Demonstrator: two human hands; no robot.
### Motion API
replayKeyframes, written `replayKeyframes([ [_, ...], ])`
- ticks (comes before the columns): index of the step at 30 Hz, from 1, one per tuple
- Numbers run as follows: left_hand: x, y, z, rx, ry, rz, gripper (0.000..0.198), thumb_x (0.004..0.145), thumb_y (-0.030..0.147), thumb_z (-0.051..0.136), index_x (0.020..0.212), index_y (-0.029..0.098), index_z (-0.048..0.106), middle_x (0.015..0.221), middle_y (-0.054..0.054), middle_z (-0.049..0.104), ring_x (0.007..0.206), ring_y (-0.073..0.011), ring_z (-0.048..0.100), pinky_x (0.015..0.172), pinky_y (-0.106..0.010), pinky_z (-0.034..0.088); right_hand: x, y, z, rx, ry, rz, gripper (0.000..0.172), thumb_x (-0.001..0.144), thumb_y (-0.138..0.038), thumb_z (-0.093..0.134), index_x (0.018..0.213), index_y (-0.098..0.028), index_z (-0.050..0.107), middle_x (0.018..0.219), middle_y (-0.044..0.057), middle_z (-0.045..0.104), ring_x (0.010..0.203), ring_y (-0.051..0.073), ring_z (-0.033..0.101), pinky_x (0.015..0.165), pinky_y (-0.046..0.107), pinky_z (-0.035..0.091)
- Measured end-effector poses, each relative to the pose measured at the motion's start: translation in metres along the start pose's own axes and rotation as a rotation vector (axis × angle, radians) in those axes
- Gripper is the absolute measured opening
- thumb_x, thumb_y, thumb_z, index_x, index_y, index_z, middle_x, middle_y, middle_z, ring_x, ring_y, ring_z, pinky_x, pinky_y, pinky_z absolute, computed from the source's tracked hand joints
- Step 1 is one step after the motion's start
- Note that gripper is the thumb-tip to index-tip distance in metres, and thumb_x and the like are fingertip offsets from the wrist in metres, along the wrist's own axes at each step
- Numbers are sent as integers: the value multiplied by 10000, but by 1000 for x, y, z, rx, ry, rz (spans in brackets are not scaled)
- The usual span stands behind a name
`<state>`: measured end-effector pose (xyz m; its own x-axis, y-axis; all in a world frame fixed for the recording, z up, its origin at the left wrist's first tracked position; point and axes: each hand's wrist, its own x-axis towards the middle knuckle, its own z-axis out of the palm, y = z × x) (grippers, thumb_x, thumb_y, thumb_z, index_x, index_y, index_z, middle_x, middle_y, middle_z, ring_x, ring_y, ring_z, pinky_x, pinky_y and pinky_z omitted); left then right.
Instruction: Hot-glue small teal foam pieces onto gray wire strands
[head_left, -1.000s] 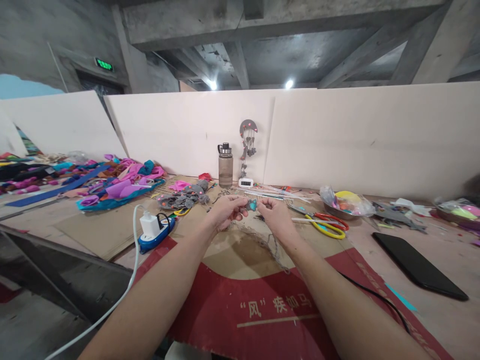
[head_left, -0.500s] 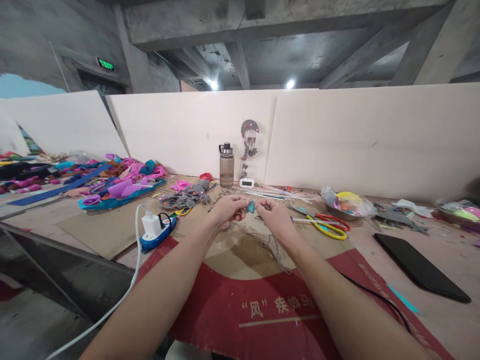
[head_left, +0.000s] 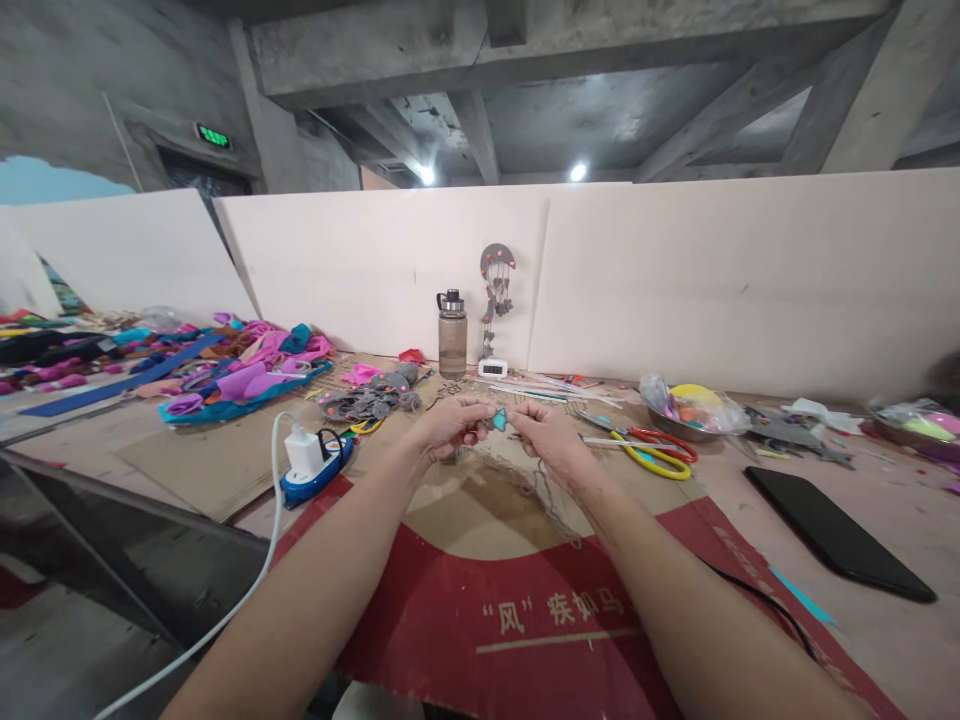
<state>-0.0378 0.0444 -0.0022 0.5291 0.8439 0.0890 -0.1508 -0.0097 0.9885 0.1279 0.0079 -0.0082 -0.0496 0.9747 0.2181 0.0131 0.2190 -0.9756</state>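
Between my two hands, a little above the cardboard, is a small teal piece [head_left: 499, 419], too small to make out its kind. My left hand [head_left: 454, 424] is closed in a pinch on its left side. From the right, the fingertips of my right hand [head_left: 541, 432] pinch its other edge. Grey yarn [head_left: 553, 500] trails loosely on the cardboard [head_left: 469, 535] below and beside my right wrist. Scissors with red and yellow handles [head_left: 660, 455] lie to the right of my right hand.
A water bottle [head_left: 452, 335] and small white digital clock [head_left: 493, 369] stand behind my hands, near a hanging grey moon ornament [head_left: 498, 258]. Grey pieces [head_left: 367, 398] and a blue power strip [head_left: 319, 475] lie left. A bowl [head_left: 694, 415] and black phone [head_left: 838, 530] are right.
Both hands stay almost in place, still pinching the teal piece, which has turned slightly between the fingers. The whole view has shifted very slightly.
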Motion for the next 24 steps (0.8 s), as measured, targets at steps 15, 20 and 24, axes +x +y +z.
replayKeyframes([
  [15,-1,2,3,40,35,13,269,666,356,705,695,120,581,456,43,481,368,-18,342,352,-146,167,1,0,-2,109,-69,49,365,584,-478,721,676,-184,526,469,-110,313,402,29,196,402,218,119],
  [20,2,-2,3,1,99,10,268,660,336,728,740,106,617,514,18,551,410,-32,439,374,-139,267,5,6,-3,144,-36,68,408,551,-507,733,688,-183,527,461,-118,287,404,30,195,406,218,110],
  [24,0,-1,2,-74,72,2,259,675,284,724,827,92,642,612,-26,627,498,-62,551,447,-148,395,4,4,-2,129,-12,53,418,560,-525,723,683,-186,511,445,-124,269,392,27,184,398,214,109],
])
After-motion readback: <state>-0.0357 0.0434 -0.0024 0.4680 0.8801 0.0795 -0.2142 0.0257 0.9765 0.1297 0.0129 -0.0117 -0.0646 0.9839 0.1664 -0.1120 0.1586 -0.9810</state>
